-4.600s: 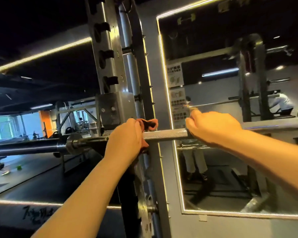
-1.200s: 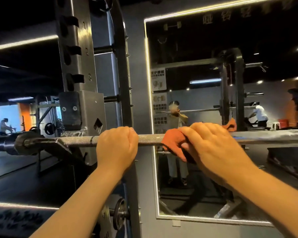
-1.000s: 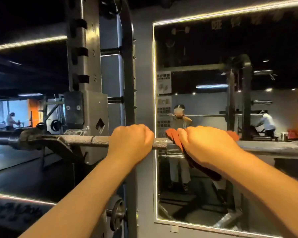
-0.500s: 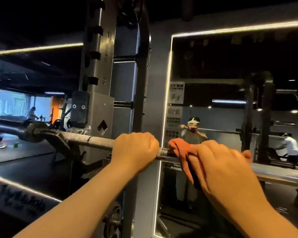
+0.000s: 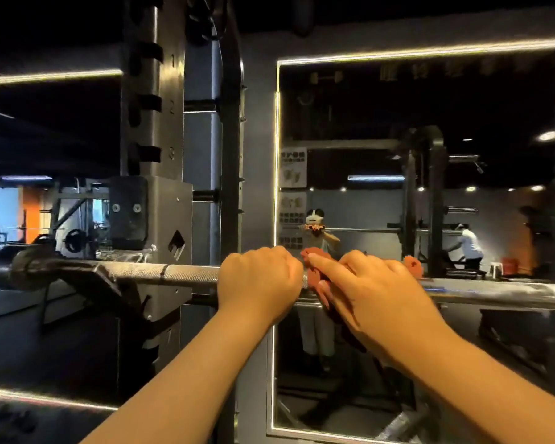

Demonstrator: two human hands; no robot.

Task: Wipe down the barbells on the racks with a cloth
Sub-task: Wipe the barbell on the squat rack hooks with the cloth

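Observation:
A steel barbell (image 5: 186, 273) lies level across the view, resting on the hook of a grey rack upright (image 5: 154, 219). My left hand (image 5: 260, 278) grips the bar just right of the upright. Right beside it, my right hand (image 5: 370, 294) presses an orange-red cloth (image 5: 314, 267) around the bar, fingers curled over it. A corner of the cloth sticks out behind my right knuckles. The cloth hides the bar beneath it.
A lit-edged wall mirror (image 5: 430, 219) hangs behind the bar and reflects a person with the bar, another rack and another person. The bar's sleeve (image 5: 0, 274) runs off to the left. A weight plate (image 5: 74, 240) and more gym gear stand far left.
Earlier the cloth was under my left hand by the upright; now my right hand holds it. In the last second my right hand slid the cloth left, up against my left hand.

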